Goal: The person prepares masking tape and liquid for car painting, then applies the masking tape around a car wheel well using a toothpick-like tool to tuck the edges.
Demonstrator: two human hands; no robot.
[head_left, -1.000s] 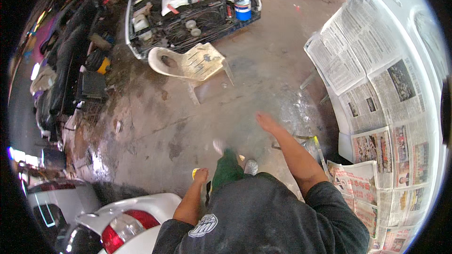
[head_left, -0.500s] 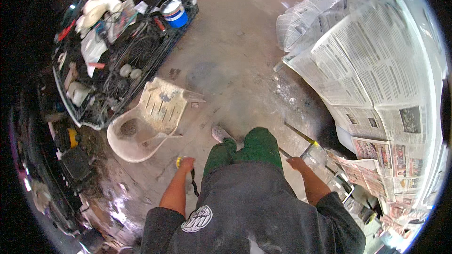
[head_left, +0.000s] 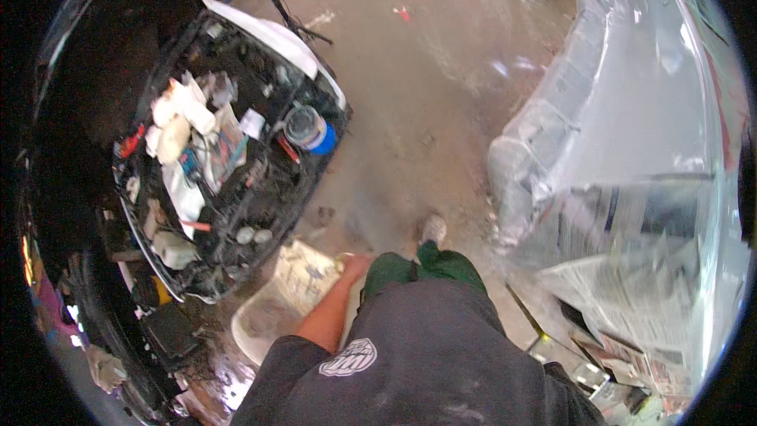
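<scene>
I can't tell how tightly my left grip (head_left: 356,267) is closed; blur leaves only a small yellowish thing (head_left: 341,259) at its fingers. The pale chair (head_left: 293,278) is left of that grip, partly hidden by the forearm (head_left: 327,319). Up-left, a blue can (head_left: 322,140) stands on the engine bay (head_left: 272,203), seemingly used as a shelf. Well right, newspaper (head_left: 623,296) and clear film (head_left: 654,102) presumably shield what they cover. My right grip is out of sight, its state unknown.

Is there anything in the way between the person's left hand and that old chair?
Nothing visible blocks the way from the left hand to the pale plastic chair; in the picture, the hand overlaps its seat's edge. A small, blurred yellowish thing shows at the hand. Whether hand and chair touch, I cannot tell.
</scene>
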